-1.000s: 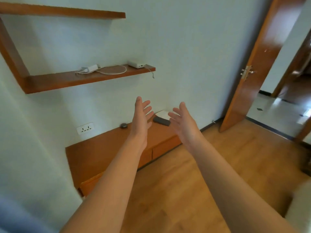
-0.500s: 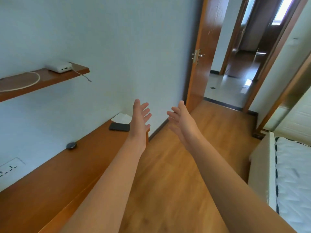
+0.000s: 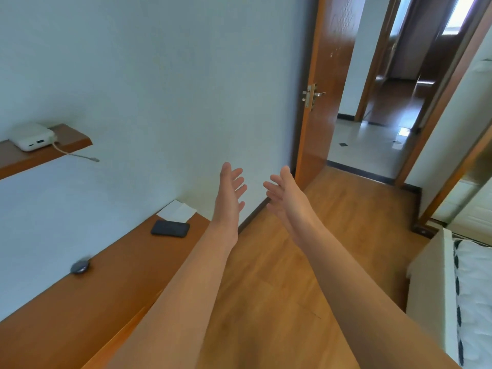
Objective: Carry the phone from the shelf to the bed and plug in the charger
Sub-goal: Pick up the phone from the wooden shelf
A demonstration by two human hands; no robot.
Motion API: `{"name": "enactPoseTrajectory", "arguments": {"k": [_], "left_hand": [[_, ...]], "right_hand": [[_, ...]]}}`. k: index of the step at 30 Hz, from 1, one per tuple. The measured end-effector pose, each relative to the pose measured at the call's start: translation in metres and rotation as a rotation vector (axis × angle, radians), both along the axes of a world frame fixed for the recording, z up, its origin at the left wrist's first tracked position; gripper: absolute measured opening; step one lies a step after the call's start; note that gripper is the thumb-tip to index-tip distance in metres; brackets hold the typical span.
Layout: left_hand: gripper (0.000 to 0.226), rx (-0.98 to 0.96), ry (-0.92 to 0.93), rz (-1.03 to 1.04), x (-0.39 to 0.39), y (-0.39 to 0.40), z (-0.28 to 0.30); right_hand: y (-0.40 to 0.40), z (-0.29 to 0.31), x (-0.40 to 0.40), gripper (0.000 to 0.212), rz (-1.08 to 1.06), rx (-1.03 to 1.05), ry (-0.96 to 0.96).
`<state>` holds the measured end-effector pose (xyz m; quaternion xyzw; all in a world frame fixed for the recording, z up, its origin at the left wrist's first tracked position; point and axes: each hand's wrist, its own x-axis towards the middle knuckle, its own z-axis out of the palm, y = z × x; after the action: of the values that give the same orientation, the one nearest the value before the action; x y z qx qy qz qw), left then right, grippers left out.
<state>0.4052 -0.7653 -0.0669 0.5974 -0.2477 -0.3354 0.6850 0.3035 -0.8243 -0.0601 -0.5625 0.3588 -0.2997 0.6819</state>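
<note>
Phone (image 3: 170,228), dark, flat and likely light, rigid and slick, lies left of centre on the low wooden surface (image 3: 87,310) beside a white paper (image 3: 177,211), best pinched by its long edges, while left hand (image 3: 230,194) and right hand (image 3: 286,193) hover apart, fingers spread, holding nothing.

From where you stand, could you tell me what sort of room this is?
Most likely a bedroom: a bed at the right, a low wooden cabinet holding a phone, and an open door to a hallway.
</note>
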Motion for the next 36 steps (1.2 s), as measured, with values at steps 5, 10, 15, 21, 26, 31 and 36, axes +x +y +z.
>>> {"name": "enactPoseTrajectory", "arguments": {"k": [5, 10, 15, 21, 26, 31, 36], "left_hand": [[0.060, 0.000, 0.002, 0.010, 0.035, -0.057, -0.015], [0.059, -0.007, 0.060, 0.053, 0.085, -0.109, -0.027], [0.059, 0.000, 0.084, 0.098, 0.126, -0.155, -0.037], [0.058, 0.005, 0.136, 0.242, 0.190, -0.195, -0.056], [0.055, -0.016, 0.140, 0.404, 0.234, -0.224, -0.061], [0.059, -0.010, 0.134, 0.595, 0.268, -0.236, -0.060], [0.062, 0.031, 0.193, 0.831, 0.292, -0.205, -0.072]], "right_hand": [[-0.058, -0.009, 0.038, 0.068, -0.008, -0.028, 0.042], [-0.108, -0.009, 0.095, 0.067, 0.040, -0.047, 0.123], [-0.146, -0.020, 0.146, 0.066, 0.108, -0.070, 0.173], [-0.198, -0.036, 0.211, 0.067, 0.225, -0.025, 0.195], [-0.241, -0.049, 0.266, 0.068, 0.378, -0.034, 0.144], [-0.271, -0.052, 0.318, 0.067, 0.581, -0.033, 0.096], [-0.247, -0.058, 0.377, 0.062, 0.813, 0.066, 0.074]]}}
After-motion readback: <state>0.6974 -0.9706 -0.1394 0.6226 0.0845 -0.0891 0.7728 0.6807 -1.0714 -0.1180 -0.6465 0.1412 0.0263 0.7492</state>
